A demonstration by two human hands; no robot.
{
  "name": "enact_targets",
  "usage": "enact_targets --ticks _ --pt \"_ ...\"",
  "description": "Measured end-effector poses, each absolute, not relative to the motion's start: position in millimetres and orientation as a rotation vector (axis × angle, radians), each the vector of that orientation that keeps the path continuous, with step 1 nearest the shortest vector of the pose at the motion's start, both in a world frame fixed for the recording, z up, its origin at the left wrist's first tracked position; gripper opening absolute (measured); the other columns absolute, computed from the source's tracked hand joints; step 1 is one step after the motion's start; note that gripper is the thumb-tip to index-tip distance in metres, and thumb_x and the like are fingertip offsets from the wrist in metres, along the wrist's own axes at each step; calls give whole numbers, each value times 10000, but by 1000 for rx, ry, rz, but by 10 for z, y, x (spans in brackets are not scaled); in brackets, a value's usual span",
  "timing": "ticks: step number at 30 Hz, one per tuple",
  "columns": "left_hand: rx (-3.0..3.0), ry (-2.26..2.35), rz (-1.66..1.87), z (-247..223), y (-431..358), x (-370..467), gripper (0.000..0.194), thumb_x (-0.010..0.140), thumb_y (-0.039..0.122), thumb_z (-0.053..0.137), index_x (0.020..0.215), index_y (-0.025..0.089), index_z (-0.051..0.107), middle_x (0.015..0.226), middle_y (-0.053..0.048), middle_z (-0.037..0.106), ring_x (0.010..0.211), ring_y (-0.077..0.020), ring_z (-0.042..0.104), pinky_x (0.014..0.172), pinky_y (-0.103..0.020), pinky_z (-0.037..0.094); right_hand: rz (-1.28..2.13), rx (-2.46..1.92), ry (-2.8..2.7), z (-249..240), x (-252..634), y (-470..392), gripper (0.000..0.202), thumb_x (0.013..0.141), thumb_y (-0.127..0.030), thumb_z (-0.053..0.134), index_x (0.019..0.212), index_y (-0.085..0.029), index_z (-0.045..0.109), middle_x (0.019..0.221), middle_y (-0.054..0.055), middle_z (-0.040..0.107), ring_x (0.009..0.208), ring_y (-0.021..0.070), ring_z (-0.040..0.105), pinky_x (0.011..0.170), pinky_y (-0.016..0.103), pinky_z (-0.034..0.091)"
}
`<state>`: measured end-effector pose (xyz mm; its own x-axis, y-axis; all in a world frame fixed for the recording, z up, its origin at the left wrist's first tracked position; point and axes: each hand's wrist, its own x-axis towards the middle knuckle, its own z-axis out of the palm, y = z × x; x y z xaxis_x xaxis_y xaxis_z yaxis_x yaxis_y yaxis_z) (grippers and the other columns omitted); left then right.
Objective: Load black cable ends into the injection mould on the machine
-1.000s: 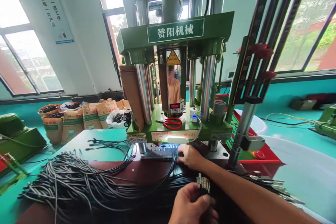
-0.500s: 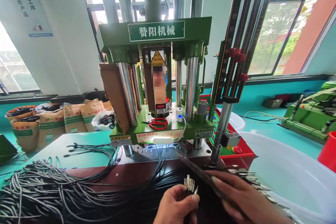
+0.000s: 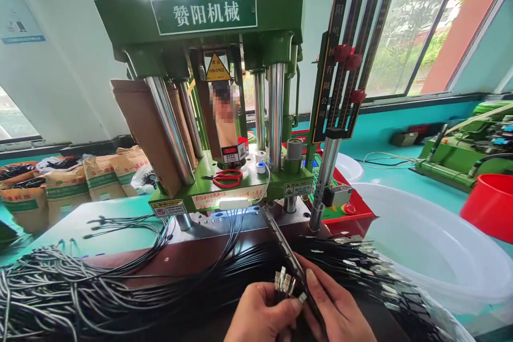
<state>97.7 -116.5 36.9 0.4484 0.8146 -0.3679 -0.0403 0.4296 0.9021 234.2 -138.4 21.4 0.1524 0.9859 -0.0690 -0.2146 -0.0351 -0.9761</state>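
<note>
Your left hand (image 3: 256,316) pinches metal connectors (image 3: 283,280) in closed fingers (image 3: 285,310), just beside the slim bar (image 3: 282,238) your right hand (image 3: 335,302) grips before the green press (image 3: 280,8), so the step looks like pairing them, calling for careful alignment.

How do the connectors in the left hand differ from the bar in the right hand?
Form: the connectors are several small pieces bunched together, while the bar is one long, narrow piece.
Look: the connectors are bright and silvery; the bar is mostly dark.
Pose: the connectors poke up in a cluster above the left hand, whereas the bar slants away from the right hand.
Shared: both are hand-held.
</note>
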Motion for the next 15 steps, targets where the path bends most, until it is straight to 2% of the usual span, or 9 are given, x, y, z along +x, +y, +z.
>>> enact_targets --ticks 2,5,7,10,15 --pt "950 964 665 369 -1166 988 443 556 529 747 545 163 499 394 59 425 277 -42 348 302 -191 182 1205 -1178 -937 215 2350 -1383 520 766 -603 589 1142 -251 656 860 45 672 712 180 610 568 242 532" --pt "926 987 677 365 -1168 997 446 538 527 756 532 163 498 376 60 421 263 -43 344 288 -188 170 1183 -1204 -968 220 2356 -1380 552 758 -620 581 1152 -239 653 828 53 674 693 199 618 563 270 541" --pt "934 993 667 369 -1171 998 424 557 505 749 529 163 500 365 62 416 261 -45 346 283 -183 170 1190 -1230 -983 219 2354 -1384 574 760 -633 565 1168 -236 642 774 46 666 589 178 597 456 244 499" --pt "944 1002 654 384 -1173 1003 388 587 470 727 520 169 493 355 65 409 262 -47 343 272 -177 183 1206 -1267 -992 203 2343 -1400 613 757 -651 552 1199 -231 616 629 10 616 412 123 486 326 212 374" --pt "940 1040 681 387 -1168 1032 322 631 392 687 516 168 487 366 62 422 273 -46 347 278 -174 220 1163 -1288 -1039 152 2322 -1415 612 803 -623 513 1254 -211 563 491 -44 465 394 104 396 328 197 316"
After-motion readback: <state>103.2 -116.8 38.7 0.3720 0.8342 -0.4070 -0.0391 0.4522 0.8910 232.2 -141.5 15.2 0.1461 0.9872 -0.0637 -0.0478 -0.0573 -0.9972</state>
